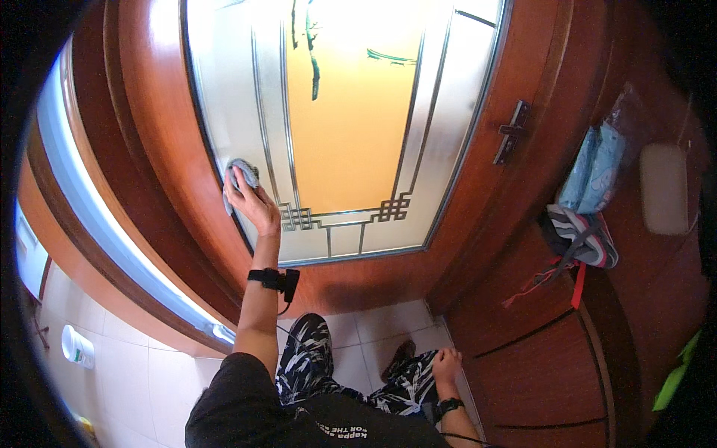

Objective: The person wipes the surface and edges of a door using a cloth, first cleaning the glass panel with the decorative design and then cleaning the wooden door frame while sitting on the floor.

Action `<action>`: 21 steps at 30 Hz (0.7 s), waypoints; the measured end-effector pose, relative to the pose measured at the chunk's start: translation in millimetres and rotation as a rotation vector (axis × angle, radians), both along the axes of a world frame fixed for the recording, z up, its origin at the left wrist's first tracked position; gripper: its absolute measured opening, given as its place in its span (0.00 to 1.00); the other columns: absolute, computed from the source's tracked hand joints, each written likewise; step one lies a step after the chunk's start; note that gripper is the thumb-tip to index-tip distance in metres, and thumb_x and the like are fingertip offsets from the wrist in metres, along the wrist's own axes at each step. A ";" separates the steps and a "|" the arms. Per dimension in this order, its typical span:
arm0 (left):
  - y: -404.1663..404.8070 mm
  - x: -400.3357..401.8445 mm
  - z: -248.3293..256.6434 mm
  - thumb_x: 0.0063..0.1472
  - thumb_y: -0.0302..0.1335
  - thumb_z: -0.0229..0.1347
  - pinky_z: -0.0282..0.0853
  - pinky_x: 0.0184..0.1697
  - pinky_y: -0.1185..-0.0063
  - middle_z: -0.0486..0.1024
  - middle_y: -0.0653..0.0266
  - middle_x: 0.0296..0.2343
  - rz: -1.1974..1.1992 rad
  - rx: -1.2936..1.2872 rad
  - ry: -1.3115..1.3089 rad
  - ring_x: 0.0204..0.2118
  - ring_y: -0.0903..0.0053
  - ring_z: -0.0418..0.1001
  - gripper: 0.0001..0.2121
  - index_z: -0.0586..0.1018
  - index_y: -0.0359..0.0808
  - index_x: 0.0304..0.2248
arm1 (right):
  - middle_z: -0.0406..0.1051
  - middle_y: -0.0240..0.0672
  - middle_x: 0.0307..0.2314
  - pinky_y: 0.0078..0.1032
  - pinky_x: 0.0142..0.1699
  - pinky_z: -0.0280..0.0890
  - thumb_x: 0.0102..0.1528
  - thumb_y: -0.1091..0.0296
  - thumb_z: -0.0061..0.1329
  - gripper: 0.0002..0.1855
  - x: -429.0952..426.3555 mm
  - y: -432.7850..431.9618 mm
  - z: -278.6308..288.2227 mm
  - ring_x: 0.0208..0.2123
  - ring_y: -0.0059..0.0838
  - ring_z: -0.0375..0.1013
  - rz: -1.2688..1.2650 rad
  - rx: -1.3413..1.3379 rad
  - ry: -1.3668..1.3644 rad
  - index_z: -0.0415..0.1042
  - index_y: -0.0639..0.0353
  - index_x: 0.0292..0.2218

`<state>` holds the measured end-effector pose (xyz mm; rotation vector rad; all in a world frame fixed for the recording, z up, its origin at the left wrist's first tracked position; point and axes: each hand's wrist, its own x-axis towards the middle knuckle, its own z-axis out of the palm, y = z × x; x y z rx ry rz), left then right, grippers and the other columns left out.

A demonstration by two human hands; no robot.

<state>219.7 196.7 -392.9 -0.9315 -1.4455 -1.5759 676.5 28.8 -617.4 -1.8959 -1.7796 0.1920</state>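
Note:
With my left hand I press a bunched grey cloth against the lower left edge of a door's decorative glass panel. Part of the cloth hangs below my fingers, over the edge of the reddish wooden door frame. The pane has a yellow-orange centre, frosted borders, dark metal-look strips and green painted strokes. My right hand rests on my right knee, on black-and-white patterned trousers, and appears to hold nothing. Both wrists wear black bands with a cable.
A door handle sits right of the glass. Blue plastic packs and a striped bag hang at the right, by a wooden cabinet. A white tub stands on the tiled floor at the left.

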 end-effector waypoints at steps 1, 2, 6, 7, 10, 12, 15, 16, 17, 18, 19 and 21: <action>7.1 10.9 2.7 0.51 0.12 0.45 0.47 0.54 0.67 0.52 0.48 0.51 0.002 0.034 -0.099 0.51 0.57 0.52 0.28 0.57 0.36 0.54 | 0.69 0.43 0.30 0.36 0.42 0.60 0.49 0.67 0.41 0.10 4.0 0.9 -7.8 0.36 0.44 0.64 0.006 0.059 0.003 0.71 0.64 0.27; 14.6 22.0 7.4 0.54 0.15 0.44 0.46 0.53 0.66 0.51 0.46 0.51 0.057 0.064 -0.105 0.51 0.56 0.51 0.27 0.56 0.37 0.54 | 0.69 0.43 0.30 0.36 0.42 0.60 0.49 0.67 0.41 0.11 8.3 2.2 -15.4 0.36 0.44 0.64 0.011 0.119 0.006 0.71 0.64 0.27; 50.3 73.6 29.3 0.57 0.19 0.43 0.46 0.53 0.66 0.52 0.47 0.49 -0.040 0.127 -0.050 0.50 0.56 0.52 0.23 0.58 0.36 0.53 | 0.69 0.44 0.29 0.36 0.42 0.60 0.49 0.67 0.41 0.11 8.2 7.2 -16.8 0.34 0.44 0.65 0.044 0.089 0.004 0.72 0.64 0.26; 62.6 92.4 34.3 0.56 0.18 0.42 0.47 0.52 0.67 0.54 0.50 0.48 -0.151 0.129 -0.010 0.50 0.58 0.53 0.22 0.60 0.36 0.52 | 0.69 0.44 0.29 0.36 0.42 0.61 0.49 0.67 0.41 0.11 8.6 9.4 -18.3 0.34 0.44 0.66 0.048 0.122 -0.027 0.72 0.64 0.26; 91.8 167.1 47.0 0.45 0.14 0.47 0.48 0.50 0.65 0.60 0.53 0.45 -0.152 0.037 0.218 0.48 0.60 0.56 0.26 0.66 0.37 0.48 | 0.70 0.43 0.28 0.36 0.42 0.61 0.49 0.67 0.41 0.11 13.7 12.6 -25.2 0.33 0.43 0.66 0.018 0.121 -0.106 0.72 0.64 0.25; 112.2 204.9 37.9 0.47 0.21 0.50 0.44 0.53 0.58 0.60 0.56 0.46 -0.205 -0.098 0.287 0.50 0.59 0.55 0.25 0.66 0.41 0.48 | 0.70 0.42 0.28 0.35 0.42 0.61 0.49 0.66 0.41 0.11 11.0 16.7 -26.4 0.33 0.42 0.67 -0.037 0.008 -0.112 0.72 0.63 0.25; 136.8 251.9 21.9 0.51 0.25 0.47 0.48 0.54 0.60 0.58 0.58 0.49 -0.339 -0.300 0.548 0.52 0.62 0.54 0.22 0.65 0.39 0.49 | 0.71 0.40 0.28 0.34 0.41 0.62 0.49 0.66 0.42 0.10 16.1 23.2 -39.7 0.33 0.41 0.67 -0.058 -0.019 -0.123 0.72 0.62 0.24; 142.2 264.3 14.8 0.51 0.25 0.45 0.49 0.54 0.61 0.57 0.58 0.50 -0.355 -0.348 0.668 0.53 0.63 0.54 0.22 0.65 0.38 0.49 | 0.71 0.40 0.27 0.34 0.41 0.62 0.49 0.66 0.42 0.10 15.9 23.4 -38.9 0.33 0.41 0.67 -0.063 -0.022 -0.137 0.72 0.62 0.24; 144.7 271.0 6.3 0.51 0.26 0.45 0.49 0.55 0.62 0.57 0.58 0.50 -0.390 -0.381 0.698 0.53 0.63 0.54 0.22 0.65 0.37 0.49 | 0.71 0.39 0.27 0.34 0.40 0.62 0.49 0.66 0.42 0.10 14.7 23.4 -38.1 0.33 0.41 0.67 -0.065 -0.024 -0.151 0.72 0.62 0.24; 141.9 277.2 3.6 0.52 0.26 0.45 0.50 0.55 0.63 0.57 0.58 0.50 -0.425 -0.410 0.726 0.54 0.63 0.54 0.22 0.65 0.37 0.49 | 0.71 0.40 0.27 0.34 0.40 0.63 0.49 0.67 0.42 0.10 13.6 23.8 -34.8 0.33 0.41 0.67 -0.070 -0.027 -0.138 0.72 0.62 0.24; 139.8 278.3 2.2 0.52 0.26 0.44 0.50 0.55 0.65 0.57 0.57 0.51 -0.458 -0.440 0.754 0.54 0.63 0.53 0.22 0.65 0.36 0.49 | 0.71 0.40 0.27 0.34 0.40 0.63 0.48 0.67 0.42 0.09 10.9 23.7 -30.2 0.32 0.41 0.67 -0.072 -0.031 -0.125 0.72 0.62 0.24; 134.8 268.1 4.6 0.51 0.26 0.44 0.51 0.55 0.67 0.58 0.58 0.50 -0.474 -0.442 0.818 0.53 0.66 0.55 0.23 0.64 0.36 0.49 | 0.70 0.42 0.26 0.36 0.40 0.63 0.49 0.67 0.43 0.09 9.2 22.2 -30.5 0.33 0.42 0.67 -0.072 -0.045 -0.079 0.71 0.62 0.24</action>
